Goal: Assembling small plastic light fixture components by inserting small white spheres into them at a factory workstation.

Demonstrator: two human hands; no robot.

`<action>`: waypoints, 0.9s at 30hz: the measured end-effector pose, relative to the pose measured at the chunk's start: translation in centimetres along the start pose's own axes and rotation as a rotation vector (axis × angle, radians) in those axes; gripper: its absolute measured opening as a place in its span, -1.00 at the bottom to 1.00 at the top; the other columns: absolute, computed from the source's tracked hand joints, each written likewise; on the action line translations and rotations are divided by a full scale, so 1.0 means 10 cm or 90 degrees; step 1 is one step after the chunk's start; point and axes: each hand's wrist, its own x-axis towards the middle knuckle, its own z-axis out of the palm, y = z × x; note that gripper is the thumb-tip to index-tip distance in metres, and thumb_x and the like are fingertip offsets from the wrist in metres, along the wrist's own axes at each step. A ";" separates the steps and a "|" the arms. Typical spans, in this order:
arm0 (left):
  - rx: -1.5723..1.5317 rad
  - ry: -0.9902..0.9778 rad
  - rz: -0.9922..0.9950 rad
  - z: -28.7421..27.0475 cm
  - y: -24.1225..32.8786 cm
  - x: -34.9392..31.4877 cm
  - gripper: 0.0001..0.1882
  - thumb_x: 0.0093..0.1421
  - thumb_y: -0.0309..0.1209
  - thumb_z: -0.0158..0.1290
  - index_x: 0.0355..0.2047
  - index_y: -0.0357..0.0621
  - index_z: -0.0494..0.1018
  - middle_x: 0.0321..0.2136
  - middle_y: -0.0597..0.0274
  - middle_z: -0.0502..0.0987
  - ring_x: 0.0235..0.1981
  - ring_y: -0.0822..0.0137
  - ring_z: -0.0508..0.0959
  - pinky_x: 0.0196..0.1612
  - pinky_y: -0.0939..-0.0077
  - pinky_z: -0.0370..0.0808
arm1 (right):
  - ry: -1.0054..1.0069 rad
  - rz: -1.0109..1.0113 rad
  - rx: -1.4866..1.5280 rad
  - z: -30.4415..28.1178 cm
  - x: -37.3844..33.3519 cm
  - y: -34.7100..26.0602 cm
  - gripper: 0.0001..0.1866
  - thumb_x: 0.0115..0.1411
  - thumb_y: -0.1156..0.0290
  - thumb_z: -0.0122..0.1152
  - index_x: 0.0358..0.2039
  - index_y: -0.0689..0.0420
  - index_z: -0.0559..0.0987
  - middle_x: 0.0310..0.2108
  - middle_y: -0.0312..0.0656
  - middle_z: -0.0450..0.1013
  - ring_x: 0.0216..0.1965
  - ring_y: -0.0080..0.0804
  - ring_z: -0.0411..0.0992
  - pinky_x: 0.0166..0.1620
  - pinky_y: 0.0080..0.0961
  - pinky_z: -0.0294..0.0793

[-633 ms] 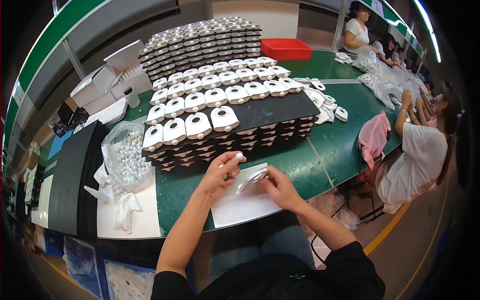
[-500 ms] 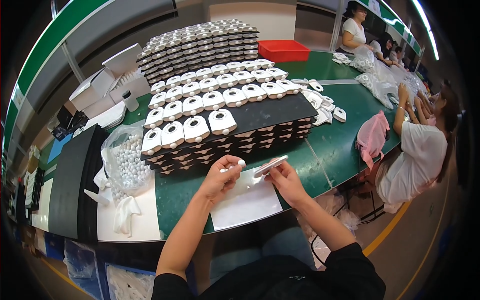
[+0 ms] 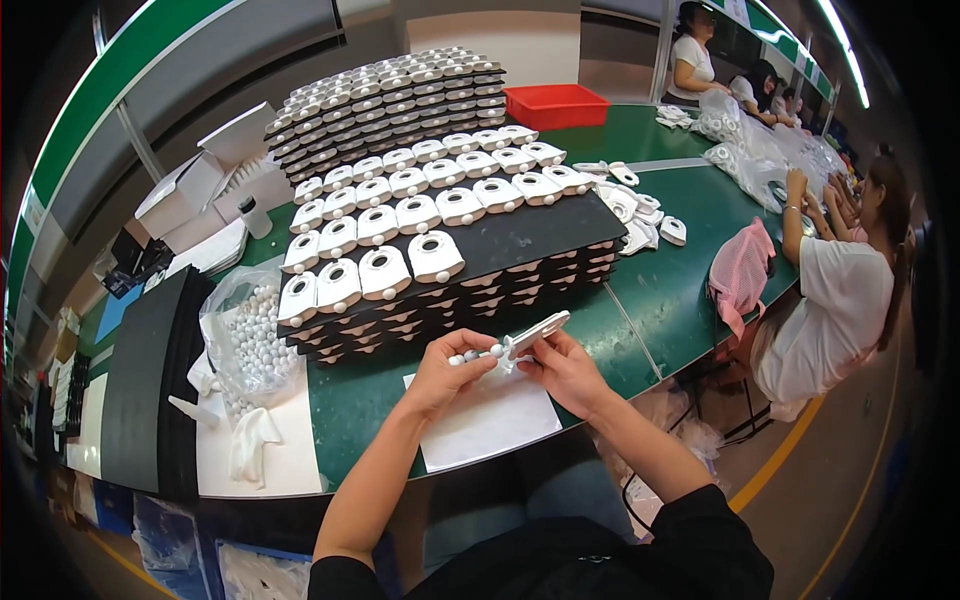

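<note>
Between its fingertips my left hand pinches a small white ball, and more such balls are tucked in the fingers. My right hand grips a flat white plastic part, tilted with its lower end toward the left hand. The ball is at or very near that end; whether it touches I cannot tell. Under both hands lies a white sheet. Just beyond them, a black board on a stack carries rows of similar white parts, each with a round hole and a ball at its near end.
At left, a clear bag holds many white balls, beside a white cloth and a small nozzle bottle. Loose white parts lie right of the stack. A red bin stands behind. A pink bag and a seated co-worker are at right.
My left hand has moved right, bringing the pinched ball up to the end of the white part. My right hand stays nearly in place. The view has shifted slightly.
</note>
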 end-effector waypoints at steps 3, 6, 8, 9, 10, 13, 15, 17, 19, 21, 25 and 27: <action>0.025 0.013 0.008 0.03 0.02 -0.01 -0.81 -0.02 -0.52 0.14 -0.35 -0.18 0.44 -0.66 0.46 0.35 -0.69 0.70 0.23 -0.67 0.81 0.10 | 0.000 -0.003 -0.012 0.00 -0.01 0.00 -0.80 0.23 0.44 -0.10 -0.12 0.10 0.35 -0.19 -0.27 0.36 -0.15 -0.50 0.33 -0.09 -0.51 0.35; 0.045 0.021 0.015 0.02 0.02 -0.01 -0.82 -0.02 -0.53 0.13 -0.36 -0.20 0.45 -0.66 0.45 0.36 -0.70 0.69 0.23 -0.68 0.81 0.10 | -0.003 -0.004 -0.015 0.01 -0.01 -0.01 -0.80 0.23 0.44 -0.09 -0.13 0.10 0.35 -0.19 -0.27 0.36 -0.15 -0.50 0.33 -0.09 -0.51 0.35; 0.055 0.010 0.033 0.00 0.00 0.00 -0.82 -0.02 -0.53 0.13 -0.35 -0.20 0.46 -0.66 0.44 0.38 -0.71 0.69 0.23 -0.68 0.81 0.10 | -0.005 -0.004 -0.010 0.02 -0.01 -0.02 -0.80 0.23 0.44 -0.09 -0.13 0.09 0.34 -0.19 -0.28 0.36 -0.15 -0.50 0.33 -0.09 -0.51 0.35; 0.056 0.010 0.034 0.00 0.00 0.00 -0.82 -0.02 -0.53 0.13 -0.35 -0.20 0.46 -0.66 0.44 0.38 -0.71 0.69 0.23 -0.68 0.81 0.10 | -0.005 -0.003 -0.005 0.02 -0.01 -0.02 -0.80 0.23 0.45 -0.09 -0.12 0.09 0.34 -0.19 -0.28 0.36 -0.14 -0.51 0.33 -0.09 -0.51 0.35; 0.053 0.007 0.033 0.01 0.00 0.00 -0.83 -0.02 -0.53 0.13 -0.36 -0.20 0.46 -0.66 0.43 0.38 -0.71 0.69 0.23 -0.68 0.81 0.10 | -0.005 -0.004 -0.006 0.02 -0.01 -0.02 -0.80 0.23 0.45 -0.09 -0.12 0.09 0.34 -0.19 -0.28 0.36 -0.14 -0.51 0.33 -0.09 -0.51 0.35; 0.060 0.011 0.030 0.02 0.02 -0.01 -0.84 -0.05 -0.52 0.16 -0.41 -0.21 0.47 -0.65 0.43 0.39 -0.70 0.69 0.25 -0.66 0.81 0.13 | 0.001 -0.004 -0.010 0.02 -0.01 -0.02 -0.79 0.23 0.44 -0.09 -0.11 0.09 0.33 -0.18 -0.29 0.35 -0.14 -0.51 0.33 -0.09 -0.52 0.35; 0.071 0.018 0.027 0.01 -0.02 0.02 -0.85 -0.07 -0.52 0.18 -0.44 -0.20 0.48 -0.65 0.43 0.40 -0.68 0.68 0.26 -0.64 0.81 0.16 | 0.007 -0.002 -0.048 0.05 -0.02 -0.03 -0.78 0.23 0.42 -0.08 -0.10 0.10 0.32 -0.17 -0.30 0.34 -0.16 -0.54 0.32 -0.09 -0.53 0.34; 0.174 0.067 0.166 0.00 -0.12 0.08 -0.83 -0.14 -0.48 0.25 -0.55 -0.18 0.46 -0.65 0.43 0.43 -0.65 0.67 0.30 -0.61 0.77 0.21 | 0.004 -0.005 -0.055 0.05 -0.02 -0.02 -0.77 0.23 0.41 -0.07 -0.10 0.11 0.32 -0.18 -0.31 0.34 -0.19 -0.57 0.31 -0.10 -0.56 0.34; 0.182 0.074 0.168 -0.01 -0.12 0.07 -0.81 -0.16 -0.47 0.27 -0.59 -0.19 0.44 -0.66 0.42 0.42 -0.64 0.66 0.31 -0.59 0.76 0.22 | 0.000 -0.008 -0.062 0.07 -0.01 -0.01 -0.76 0.22 0.40 -0.07 -0.09 0.11 0.32 -0.18 -0.31 0.33 -0.21 -0.59 0.31 -0.11 -0.58 0.34; 0.190 0.081 0.170 -0.01 -0.12 0.07 -0.79 -0.19 -0.47 0.29 -0.63 -0.19 0.43 -0.67 0.42 0.42 -0.63 0.65 0.32 -0.57 0.75 0.24 | 0.013 -0.017 -0.077 0.11 0.00 -0.02 -0.78 0.22 0.41 -0.05 -0.12 0.16 0.35 -0.30 -0.37 0.35 -0.34 -0.67 0.28 -0.19 -0.69 0.31; 0.214 0.095 0.185 -0.04 -0.16 0.08 -0.78 -0.18 -0.48 0.28 -0.67 -0.19 0.40 -0.68 0.40 0.42 -0.63 0.65 0.31 -0.57 0.74 0.23 | 0.016 -0.070 -0.187 0.10 0.00 -0.04 -0.80 0.19 0.42 -0.02 -0.17 0.17 0.38 -0.40 -0.39 0.37 -0.43 -0.69 0.26 -0.28 -0.76 0.28; 0.232 0.097 0.195 -0.06 -0.19 0.08 -0.78 -0.17 -0.49 0.27 -0.68 -0.19 0.40 -0.68 0.39 0.42 -0.63 0.64 0.31 -0.58 0.73 0.23 | 0.012 -0.106 -0.253 0.14 0.00 -0.09 -0.80 0.17 0.46 0.00 -0.19 0.19 0.39 -0.44 -0.40 0.37 -0.44 -0.72 0.26 -0.32 -0.77 0.27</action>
